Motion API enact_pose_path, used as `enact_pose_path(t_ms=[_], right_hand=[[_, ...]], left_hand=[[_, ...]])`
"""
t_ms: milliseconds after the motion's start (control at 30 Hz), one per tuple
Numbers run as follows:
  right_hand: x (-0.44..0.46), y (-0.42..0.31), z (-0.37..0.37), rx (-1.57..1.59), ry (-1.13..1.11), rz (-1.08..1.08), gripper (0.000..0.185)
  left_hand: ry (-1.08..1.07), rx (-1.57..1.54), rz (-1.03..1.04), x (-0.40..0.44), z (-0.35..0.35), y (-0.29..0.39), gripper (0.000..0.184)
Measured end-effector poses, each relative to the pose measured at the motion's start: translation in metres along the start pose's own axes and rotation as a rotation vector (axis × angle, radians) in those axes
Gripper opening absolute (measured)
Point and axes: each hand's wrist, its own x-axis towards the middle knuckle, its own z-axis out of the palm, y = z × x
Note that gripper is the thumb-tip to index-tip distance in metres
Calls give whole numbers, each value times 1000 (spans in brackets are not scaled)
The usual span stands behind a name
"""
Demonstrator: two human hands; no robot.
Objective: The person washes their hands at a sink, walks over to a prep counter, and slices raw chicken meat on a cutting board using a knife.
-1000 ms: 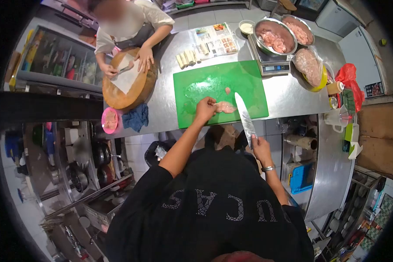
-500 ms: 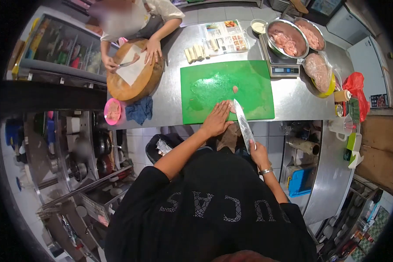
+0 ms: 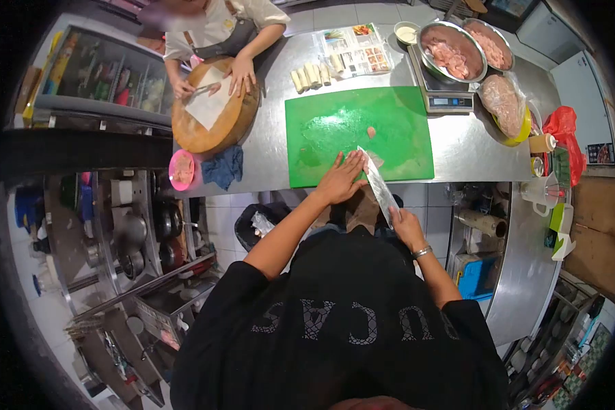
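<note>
My left hand lies flat, fingers stretched out, over a piece of pale meat near the front edge of the green cutting board. Most of that meat is hidden under the fingers and the blade. In my right hand is the handle of a large knife, its blade reaching across the board's front edge to the left fingertips. A small meat scrap lies farther back on the board.
Across the table, a person works at a round wooden block with white paper. Nearby are a pink bowl, blue cloth, pale rolls, picture sheet, scale, metal bowl of meat and bagged meat.
My left hand has gone from pinching the meat's edge to lying flat on it. The knife tip has shifted left against the meat, beside my left fingers.
</note>
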Motion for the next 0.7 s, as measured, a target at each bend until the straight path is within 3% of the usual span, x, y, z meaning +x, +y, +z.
enact_pose_path(t_ms=[167,233,567,700], right_hand=[[15,-19,4,113,-56,82,61],[35,-29,12,29,60,-72,62],[8,-17,4,57,-79,1,61],[42,-30,26,17,5,-88,60]], left_hand=[[16,13,7,3,-1,0,76],[8,15,2,2,0,2,76],[9,59,-37,2,-4,11,79],[24,65,-50,2,-5,14,80]])
